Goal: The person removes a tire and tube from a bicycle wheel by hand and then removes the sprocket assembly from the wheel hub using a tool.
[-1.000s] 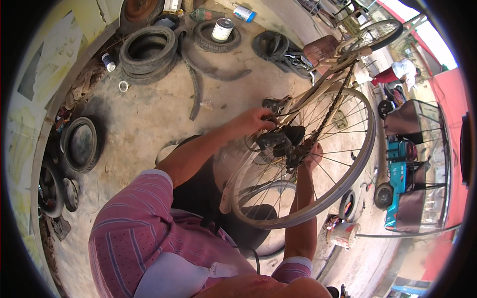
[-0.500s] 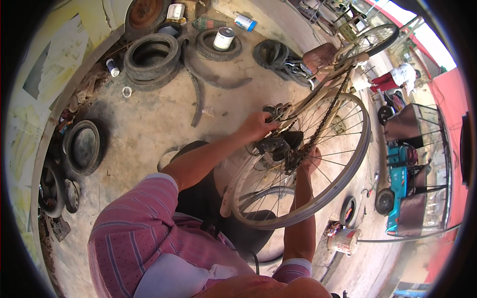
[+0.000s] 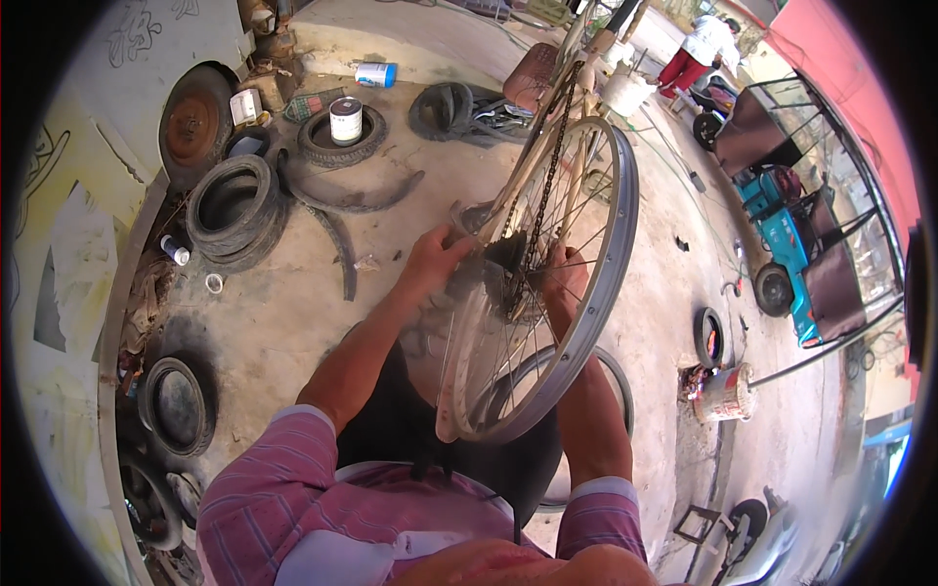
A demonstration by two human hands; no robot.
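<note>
A bicycle wheel [image 3: 618, 293] with a bare grey rim, no tyre on it, stands in front of me, in the frame of a bicycle. Its chain [image 3: 555, 146] runs from the dark hub and sprocket [image 3: 510, 256] up along the frame tubes [image 3: 515, 186]. My left hand [image 3: 437, 259] is closed at the left side of the hub; what its fingers grip is hidden. My right hand [image 3: 565, 278] reaches behind the rim to the hub's right side, fingers bent and pressed together near the axle and spokes. A pale mudguard [image 3: 459, 361] curves beside the rim.
Stacked old tyres [image 3: 234, 210], a tin can [image 3: 345, 121] inside another tyre and cut rubber strips [image 3: 342, 256] lie to the left. On the right are a bucket [image 3: 724, 393], a small tyre [image 3: 708, 335] and a teal three-wheeler [image 3: 787, 234]. A person [image 3: 699, 54] bends over behind.
The view has turned right, so the surroundings sit further left. The wheel appears more edge-on and upright. Both hands stay at the hub, the right one now higher beside it.
</note>
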